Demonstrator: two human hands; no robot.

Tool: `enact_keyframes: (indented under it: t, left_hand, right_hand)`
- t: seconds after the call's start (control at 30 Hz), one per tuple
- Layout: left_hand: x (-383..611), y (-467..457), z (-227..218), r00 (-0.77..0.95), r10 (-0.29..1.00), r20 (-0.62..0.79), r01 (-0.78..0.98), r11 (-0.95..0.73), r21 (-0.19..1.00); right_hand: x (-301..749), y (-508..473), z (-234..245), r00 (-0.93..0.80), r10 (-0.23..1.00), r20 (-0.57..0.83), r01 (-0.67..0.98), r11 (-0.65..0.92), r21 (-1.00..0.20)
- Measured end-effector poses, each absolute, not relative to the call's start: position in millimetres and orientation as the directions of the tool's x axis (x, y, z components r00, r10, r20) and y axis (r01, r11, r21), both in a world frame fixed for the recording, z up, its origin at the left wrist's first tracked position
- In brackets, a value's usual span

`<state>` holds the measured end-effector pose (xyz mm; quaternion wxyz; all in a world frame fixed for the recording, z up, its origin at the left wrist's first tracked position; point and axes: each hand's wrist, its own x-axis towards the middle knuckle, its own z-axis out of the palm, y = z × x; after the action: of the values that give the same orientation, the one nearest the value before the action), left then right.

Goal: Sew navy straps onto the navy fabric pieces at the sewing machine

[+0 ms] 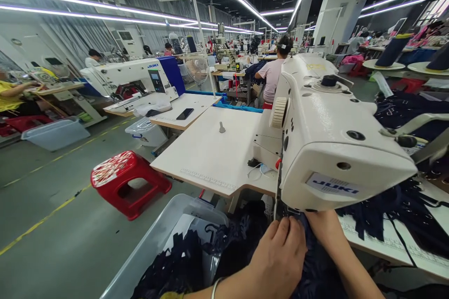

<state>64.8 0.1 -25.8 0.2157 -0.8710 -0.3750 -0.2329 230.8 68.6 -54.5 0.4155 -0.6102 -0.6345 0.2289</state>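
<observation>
My left hand (280, 252) is closed, its fingers pinching dark navy fabric (312, 271) just below the head of a white Juki sewing machine (326, 140). My right hand (324, 229) reaches under the machine head beside it; its fingers are hidden by the machine. The fabric runs from my lap up under the needle area and spreads in a dark pile (389, 210) over the right of the white sewing table (213, 149).
A clear plastic bin (154, 243) with dark fabric pieces stands at my left. A red stool (126, 180) sits on the grey floor. Another Juki machine (136, 79) and table with a phone (184, 113) lie ahead. Other people sit working at stations beyond.
</observation>
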Motion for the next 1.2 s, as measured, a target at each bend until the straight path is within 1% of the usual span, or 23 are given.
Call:
enact_keyframes:
  t: [0.07, 0.27, 0.37, 0.57, 0.83, 0.9, 0.97, 1.03, 1.1, 1.13, 1.17, 1.2]
  left_hand:
    - [65.9, -0.4, -25.4, 0.596, 0.564, 0.572, 0.761, -0.623, -0.179]
    - [68.8, 2.8, -26.2, 0.573, 0.602, 0.557, 0.771, -0.626, -0.116]
    - [69.8, 4.6, -25.5, 0.563, 0.612, 0.555, 0.777, -0.621, -0.104]
    - [70.1, 4.4, -24.9, 0.566, 0.61, 0.555, 0.774, -0.624, -0.104]
    - [72.3, 4.1, -26.6, 0.531, 0.607, 0.591, 0.797, -0.595, -0.106]
    - [71.9, 4.8, -25.3, 0.513, 0.602, 0.612, 0.802, -0.59, -0.093]
    - [69.7, 5.5, -24.8, 0.485, 0.584, 0.651, 0.797, -0.601, -0.056]
    - [65.2, 5.8, -27.8, 0.469, 0.565, 0.679, 0.76, -0.65, 0.016]
    - [58.4, 6.6, -36.5, 0.429, 0.594, 0.68, 0.703, -0.692, 0.162]
    - [54.1, 7.6, -42.7, 0.362, 0.644, 0.674, 0.674, -0.68, 0.288]
    - [49.0, 9.3, -49.8, 0.243, 0.731, 0.638, 0.653, -0.609, 0.45]
    - [42.9, 11.7, -57.0, 0.15, 0.822, 0.549, 0.605, -0.516, 0.606]
  right_hand:
    - [230.5, 69.0, -55.3, 0.08, 0.961, 0.263, 0.593, 0.166, -0.788]
    - [229.6, 74.9, -58.8, 0.1, 0.911, 0.399, 0.611, 0.261, -0.748]
    - [230.4, 78.3, -62.2, 0.092, 0.894, 0.438, 0.621, 0.292, -0.727]
    - [232.3, 82.1, -65.1, 0.046, 0.892, 0.45, 0.605, 0.333, -0.723]
    - [233.5, 83.6, -58.9, 0.013, 0.916, 0.402, 0.546, 0.33, -0.77]
    - [229.3, 84.3, -57.0, 0.014, 0.921, 0.39, 0.522, 0.326, -0.788]
    - [224.8, 84.7, -53.3, 0.026, 0.923, 0.384, 0.503, 0.32, -0.803]
    - [220.9, 84.1, -47.4, 0.047, 0.922, 0.383, 0.487, 0.314, -0.815]
    - [217.6, 82.6, -40.3, 0.074, 0.919, 0.387, 0.472, 0.31, -0.825]
    - [216.0, 81.8, -36.9, 0.085, 0.917, 0.39, 0.463, 0.31, -0.83]
    - [214.3, 81.0, -34.0, 0.095, 0.915, 0.392, 0.452, 0.312, -0.836]
    - [212.6, 80.3, -31.6, 0.103, 0.913, 0.394, 0.44, 0.314, -0.842]
